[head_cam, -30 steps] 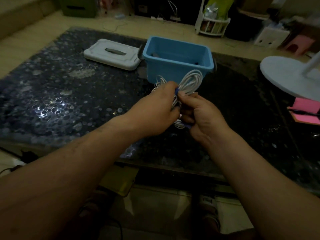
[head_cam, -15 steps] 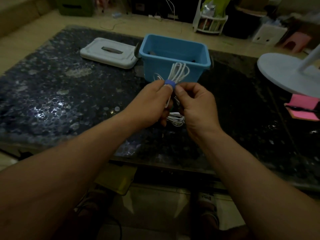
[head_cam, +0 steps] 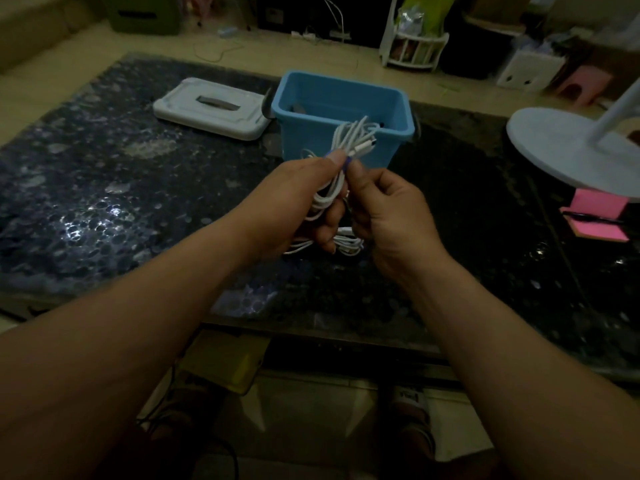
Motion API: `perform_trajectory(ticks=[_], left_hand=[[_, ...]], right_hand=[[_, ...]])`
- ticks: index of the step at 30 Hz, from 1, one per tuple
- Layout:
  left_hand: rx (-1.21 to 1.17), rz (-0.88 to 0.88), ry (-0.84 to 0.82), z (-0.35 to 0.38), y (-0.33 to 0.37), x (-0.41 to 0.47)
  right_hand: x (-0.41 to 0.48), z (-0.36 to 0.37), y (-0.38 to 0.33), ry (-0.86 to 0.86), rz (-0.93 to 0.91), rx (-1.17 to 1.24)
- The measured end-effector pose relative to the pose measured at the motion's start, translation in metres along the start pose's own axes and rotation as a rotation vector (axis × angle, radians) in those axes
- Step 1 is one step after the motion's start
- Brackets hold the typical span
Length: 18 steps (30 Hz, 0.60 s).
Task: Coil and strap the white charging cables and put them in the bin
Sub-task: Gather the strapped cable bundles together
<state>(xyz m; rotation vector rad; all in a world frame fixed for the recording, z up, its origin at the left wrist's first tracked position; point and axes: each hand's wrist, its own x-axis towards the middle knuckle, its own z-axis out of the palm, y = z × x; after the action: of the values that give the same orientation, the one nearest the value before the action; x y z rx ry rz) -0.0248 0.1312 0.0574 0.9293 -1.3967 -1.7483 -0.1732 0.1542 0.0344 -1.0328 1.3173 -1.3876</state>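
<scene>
A coiled white charging cable [head_cam: 349,140] is held upright between both hands, in front of the blue bin [head_cam: 391,102]. A blue strap [head_cam: 347,164] wraps its middle. My left hand [head_cam: 294,199] grips the coil at the strap with thumb and fingers. My right hand [head_cam: 384,209] pinches the strap from the right. The coil's upper loops and a plug stick up against the bin's front wall. More white cable [head_cam: 346,244] lies on the table under my hands, partly hidden.
The bin's white lid [head_cam: 211,109] lies left of the bin on the dark pebbled table [head_cam: 104,188]. A white fan base [head_cam: 568,150] stands at the right, with pink notes [head_cam: 595,216] below it. Clutter lines the floor beyond.
The view shifted slightly. My hands turned the coil, so its upper loops now lean right with a plug showing. My fingers now cover most of the blue strap.
</scene>
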Motion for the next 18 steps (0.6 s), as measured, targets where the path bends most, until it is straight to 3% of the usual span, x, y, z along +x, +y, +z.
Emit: perform_trajectory(ticks=[9,11,13,16,18], left_hand=[[-0.402,-0.213,-0.398,-0.011,0.001,-0.002],[-0.320,-0.240,-0.336,-0.010,0.002,0.001],[-0.135,-0.211,-0.151,-0.005,0.003,0.003],[0.127,-0.055,0.074,0.002,-0.003,0.005],[0.278,0.055,0.135,0.005,-0.011,0.006]], right_hand=[[-0.005,0.006,-0.008,-0.237,0.103,0.311],[-0.002,0.004,-0.010,-0.223,0.123,0.301],[0.002,0.002,-0.009,-0.138,0.110,0.278],[0.007,-0.001,-0.002,-0.033,0.068,0.207],[0.006,0.001,0.000,-0.012,0.050,0.143]])
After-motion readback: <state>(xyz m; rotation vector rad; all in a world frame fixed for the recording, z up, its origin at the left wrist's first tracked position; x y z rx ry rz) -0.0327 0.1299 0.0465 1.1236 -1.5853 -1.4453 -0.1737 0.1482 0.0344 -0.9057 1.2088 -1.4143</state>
